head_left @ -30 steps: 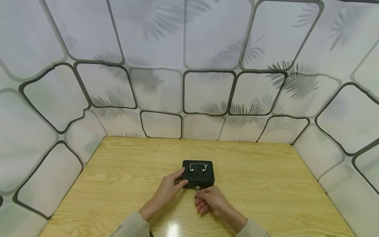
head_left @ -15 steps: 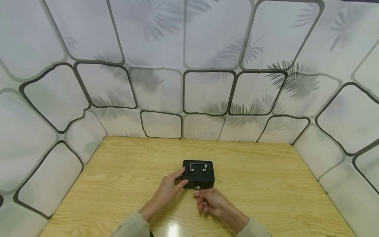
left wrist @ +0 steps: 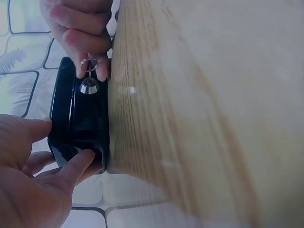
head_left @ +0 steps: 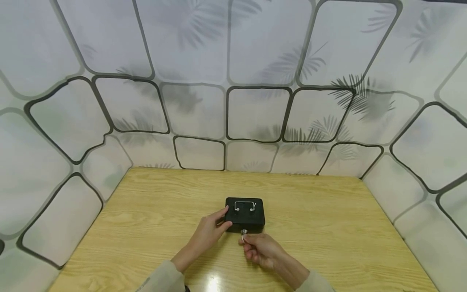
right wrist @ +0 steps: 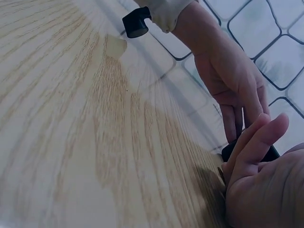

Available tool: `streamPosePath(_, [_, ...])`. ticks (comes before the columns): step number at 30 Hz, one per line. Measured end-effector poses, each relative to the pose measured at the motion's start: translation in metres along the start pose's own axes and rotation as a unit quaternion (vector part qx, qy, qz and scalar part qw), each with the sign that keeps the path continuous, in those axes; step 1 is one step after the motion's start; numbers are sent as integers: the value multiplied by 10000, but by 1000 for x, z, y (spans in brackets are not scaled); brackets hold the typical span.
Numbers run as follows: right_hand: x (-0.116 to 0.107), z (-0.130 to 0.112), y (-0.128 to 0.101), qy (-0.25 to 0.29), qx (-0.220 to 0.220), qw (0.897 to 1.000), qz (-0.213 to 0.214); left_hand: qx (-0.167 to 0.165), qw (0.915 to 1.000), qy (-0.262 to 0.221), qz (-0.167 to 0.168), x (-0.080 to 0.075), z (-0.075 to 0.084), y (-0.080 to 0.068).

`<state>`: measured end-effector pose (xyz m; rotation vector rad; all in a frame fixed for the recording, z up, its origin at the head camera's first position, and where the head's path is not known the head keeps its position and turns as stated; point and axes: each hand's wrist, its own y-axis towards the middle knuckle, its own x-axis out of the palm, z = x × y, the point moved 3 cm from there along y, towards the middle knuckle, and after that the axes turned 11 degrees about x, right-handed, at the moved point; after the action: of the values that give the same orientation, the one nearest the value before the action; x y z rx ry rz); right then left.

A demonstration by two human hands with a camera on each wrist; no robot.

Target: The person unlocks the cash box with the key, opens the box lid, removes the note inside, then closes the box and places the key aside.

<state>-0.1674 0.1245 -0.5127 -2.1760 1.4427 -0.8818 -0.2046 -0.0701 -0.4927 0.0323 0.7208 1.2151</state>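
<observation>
A small black cash box (head_left: 242, 217) stands on the wooden table, its lid down and a silver wire handle (head_left: 244, 202) on top. My left hand (head_left: 205, 232) grips the box's left side, thumb at the front edge and fingers along the side. From the front face juts a round silver lock (left wrist: 89, 86) with a key (left wrist: 90, 74) in it, which carries a small ring (left wrist: 89, 64). My right hand (head_left: 265, 250) pinches this key between thumb and forefinger. In the right wrist view, the right hand's fingers (right wrist: 254, 145) hide most of the box.
Around the box spreads the pale wood table (head_left: 321, 227), with a bright reflection near its front edge. Patterned cloth walls (head_left: 251, 113) rise behind and at both sides. A black device (right wrist: 136, 23) sits at the left sleeve in the right wrist view.
My right hand has shifted and turned slightly at the lock, drawing a little toward the front right, so more of the key shows. The left hand and the box stay in place.
</observation>
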Motion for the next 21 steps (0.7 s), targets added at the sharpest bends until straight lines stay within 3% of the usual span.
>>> streamPosePath(5, [-4, 2, -2, -45, -35, 10000, 41, -13, 10000, 71, -34, 0, -1, 0])
streamPosePath(14, [-14, -1, -13, -476, -398, 9943, 868, -69, 9999, 59, -81, -2, 1, -1])
streamPosePath(18, [-18, -4, -23, -859, -698, 9859, 1253, -60, 9999, -9, -110, -2, 0, -1])
streamPosePath(21, [-22, -8, -30, -1145, -953, 9741, 1701, -41, 9999, -77, -114, -2, -1, -1])
